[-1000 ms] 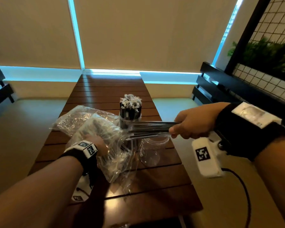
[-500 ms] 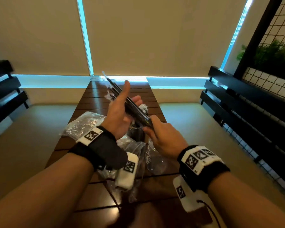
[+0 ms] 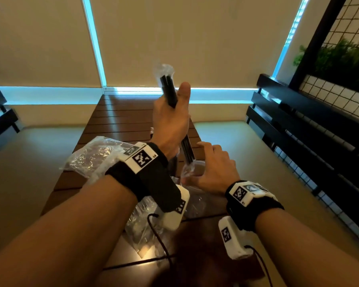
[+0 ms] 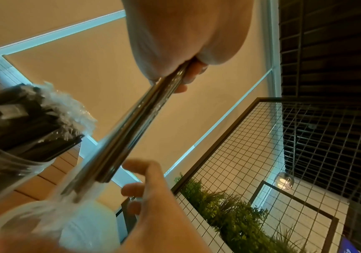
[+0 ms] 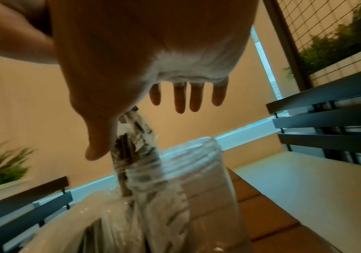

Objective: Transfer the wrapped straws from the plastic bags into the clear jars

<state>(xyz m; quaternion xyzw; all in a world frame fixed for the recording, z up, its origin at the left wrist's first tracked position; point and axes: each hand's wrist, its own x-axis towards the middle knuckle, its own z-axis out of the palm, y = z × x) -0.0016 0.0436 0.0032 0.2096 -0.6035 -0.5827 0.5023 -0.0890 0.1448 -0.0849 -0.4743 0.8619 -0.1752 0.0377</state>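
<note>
Left hand point(image 3: 170, 123) was gripping the wrapped straws point(image 3: 168, 91) (near upright), lower ends just above the empty clear jar point(image 5: 183, 184) on the table point(image 3: 120, 119); right hand point(image 3: 215, 168) hovered beside it, fingers loose, holding nothing.

No legible txt; only coded black-white marker squares on wrist bands point(image 3: 141, 158).

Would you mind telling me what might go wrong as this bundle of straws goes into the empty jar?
1. The left hand grips the wrapped straws mid-length and tilted; their crinkled wrapper ends could snag on the empty jar rim.
2. The right hand hovers open beside the jar without holding it, so a push may tip it.
3. The full jar stands close by and might get knocked.
</note>
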